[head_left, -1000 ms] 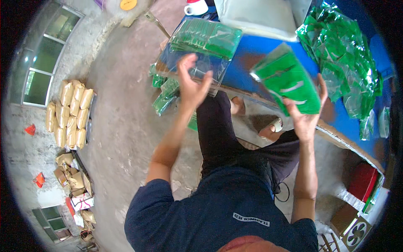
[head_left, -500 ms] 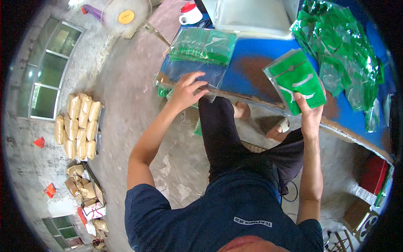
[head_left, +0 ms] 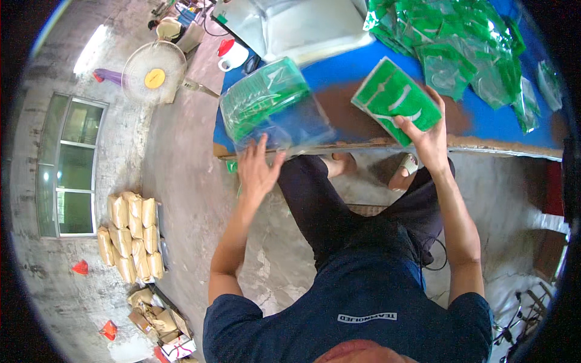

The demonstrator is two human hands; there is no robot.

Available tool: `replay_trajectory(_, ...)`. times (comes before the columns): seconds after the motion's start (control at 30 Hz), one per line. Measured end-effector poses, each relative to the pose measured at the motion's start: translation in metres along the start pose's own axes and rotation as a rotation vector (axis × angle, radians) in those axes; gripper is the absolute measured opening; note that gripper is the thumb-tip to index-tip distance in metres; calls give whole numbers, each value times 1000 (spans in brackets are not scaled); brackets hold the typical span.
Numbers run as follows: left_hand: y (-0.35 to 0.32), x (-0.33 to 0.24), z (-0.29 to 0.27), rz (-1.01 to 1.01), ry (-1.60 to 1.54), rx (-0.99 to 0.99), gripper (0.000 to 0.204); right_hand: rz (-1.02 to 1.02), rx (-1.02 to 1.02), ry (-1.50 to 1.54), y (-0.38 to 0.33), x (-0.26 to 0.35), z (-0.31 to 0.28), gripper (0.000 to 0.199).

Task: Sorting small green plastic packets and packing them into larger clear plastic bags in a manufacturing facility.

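Note:
Held up over the table's front edge is a flat green packet in clear plastic [head_left: 392,97], gripped by my right hand [head_left: 431,140] at its lower right, thumb on top. My left hand [head_left: 259,172] has its fingers spread at the near edge of a clear plastic bag [head_left: 302,124]; whether it presses on the bag is hard to tell. Just beyond lies a row of green packets [head_left: 266,100] under shiny clear film. A loose heap of green and clear packets [head_left: 460,42] covers the table's far right.
The blue table [head_left: 336,75] has worn brown patches. At its back lie a stack of clear plastic sheets [head_left: 315,27] and a white mug with a red lid [head_left: 232,55]. A fan [head_left: 154,75] stands left of the table; brown sacks [head_left: 133,233] are piled by the wall.
The view has turned and shifted. My left hand has moved with spread fingers onto the near edge of the clear bag. My right hand still grips the green packet.

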State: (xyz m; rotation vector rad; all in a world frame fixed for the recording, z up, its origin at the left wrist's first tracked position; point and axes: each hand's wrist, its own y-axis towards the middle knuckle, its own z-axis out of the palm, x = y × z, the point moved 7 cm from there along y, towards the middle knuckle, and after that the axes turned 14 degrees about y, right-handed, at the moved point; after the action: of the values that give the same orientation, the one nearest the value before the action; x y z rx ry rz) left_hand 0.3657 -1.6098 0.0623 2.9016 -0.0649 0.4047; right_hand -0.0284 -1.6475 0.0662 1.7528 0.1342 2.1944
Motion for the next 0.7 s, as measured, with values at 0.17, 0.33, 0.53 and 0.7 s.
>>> replay_trajectory(0.17, 2, -71, -40, 68, -128, -144, 61, -241, -79, -437, 9, 21, -16, 92)
replay_trajectory(0.33, 24, -59, -58, 118, -171, -345, 55, -268, -100, -521, 11, 23, -23, 92)
replay_trajectory(0.53, 25, -54, -23, 176, -295, -154, 41, -306, 15, -582, 14, 22, -21, 94)
replay_trajectory(0.7, 26, -37, -12, 100, -429, -139, 29, -211, -6, -505, 19, 25, -24, 91)
